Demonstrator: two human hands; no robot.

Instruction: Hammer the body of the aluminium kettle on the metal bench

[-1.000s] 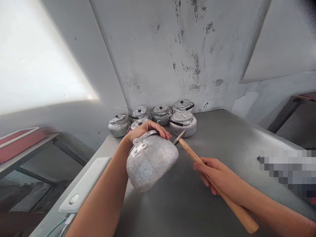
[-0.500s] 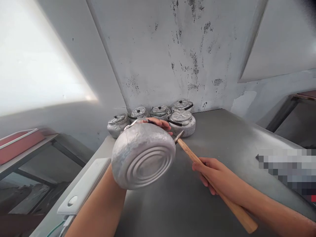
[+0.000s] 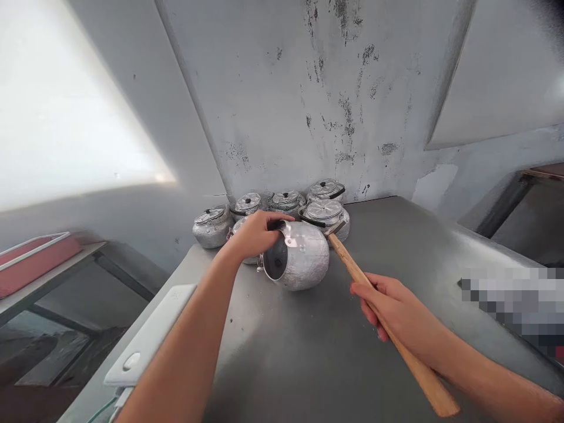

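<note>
My left hand (image 3: 259, 233) is closed on the rim or handle of a dented silver metal pot (image 3: 306, 258), which is tipped on its side with its dark opening facing left. My right hand (image 3: 388, 302) grips the wooden handle of a hammer (image 3: 352, 265). The hammer's metal head is near the pot's upper right side; whether they touch I cannot tell. Behind them on the grey table (image 3: 282, 352) stand several lidded metal kettles, among them one at the left (image 3: 212, 226) and one close behind the hammer head (image 3: 325, 211).
A white power strip (image 3: 152, 332) with a cable lies along the table's left edge. Beyond that edge is a rack with a red item (image 3: 39, 261). A stained wall (image 3: 273, 106) rises behind the kettles. A blurred-out patch (image 3: 520, 299) lies at the right.
The held pot has turned from base toward me to opening leftward, and moved right and away. My left hand now shows above it. The hammer has shifted slightly right.
</note>
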